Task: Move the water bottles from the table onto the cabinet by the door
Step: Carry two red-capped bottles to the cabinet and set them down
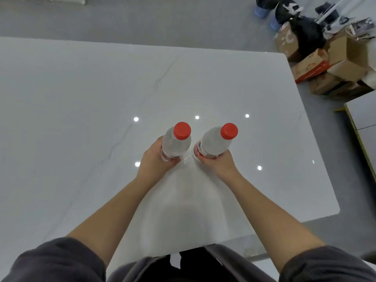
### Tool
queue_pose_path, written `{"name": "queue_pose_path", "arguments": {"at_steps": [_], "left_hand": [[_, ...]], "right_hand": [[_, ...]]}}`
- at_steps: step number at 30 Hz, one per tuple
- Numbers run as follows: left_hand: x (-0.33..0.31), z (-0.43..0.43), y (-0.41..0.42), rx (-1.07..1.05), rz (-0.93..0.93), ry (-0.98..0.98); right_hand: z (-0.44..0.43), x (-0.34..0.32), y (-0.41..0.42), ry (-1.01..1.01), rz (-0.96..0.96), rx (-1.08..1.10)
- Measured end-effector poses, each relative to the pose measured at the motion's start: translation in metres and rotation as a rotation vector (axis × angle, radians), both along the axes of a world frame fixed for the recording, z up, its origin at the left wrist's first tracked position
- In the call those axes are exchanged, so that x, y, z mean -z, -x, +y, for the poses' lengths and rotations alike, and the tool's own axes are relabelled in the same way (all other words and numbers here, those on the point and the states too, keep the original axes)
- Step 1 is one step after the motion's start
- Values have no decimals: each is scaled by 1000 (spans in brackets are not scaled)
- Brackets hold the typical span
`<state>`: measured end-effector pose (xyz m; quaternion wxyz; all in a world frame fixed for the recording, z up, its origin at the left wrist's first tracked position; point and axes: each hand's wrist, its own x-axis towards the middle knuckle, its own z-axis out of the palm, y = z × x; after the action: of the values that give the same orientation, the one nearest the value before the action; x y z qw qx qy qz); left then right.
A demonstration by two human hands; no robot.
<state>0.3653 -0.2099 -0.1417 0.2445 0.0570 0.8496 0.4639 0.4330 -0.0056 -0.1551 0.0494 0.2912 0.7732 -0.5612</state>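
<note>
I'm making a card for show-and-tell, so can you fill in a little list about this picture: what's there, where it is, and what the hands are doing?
left grip: holds the left bottle low on its body
right grip: holds the right bottle low on its body
bottles: clear, upright, side by side, not touching, a red cap on each
table: white and glossy, under both bottles
lifted or standing: cannot tell
floor, far right: cardboard boxes

Two bottles (176,144) (213,144) side by side on table (81,98) (boxes (329,64) behind-right).
</note>
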Motion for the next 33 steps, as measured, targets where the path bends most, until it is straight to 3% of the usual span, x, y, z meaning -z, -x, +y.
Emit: {"name": "queue_pose_path", "arguments": {"at_steps": [9,21,33], "left_hand": [[-1,-3,-45,4,-39,-126],[7,1,-48,43,-14,-94],[-27,43,-95,337,62,-165]], "right_hand": [[-18,5,-56,8,-24,104],[-27,1,-68,18,6,175],[-8,-39,-174,26,68,437]]}}
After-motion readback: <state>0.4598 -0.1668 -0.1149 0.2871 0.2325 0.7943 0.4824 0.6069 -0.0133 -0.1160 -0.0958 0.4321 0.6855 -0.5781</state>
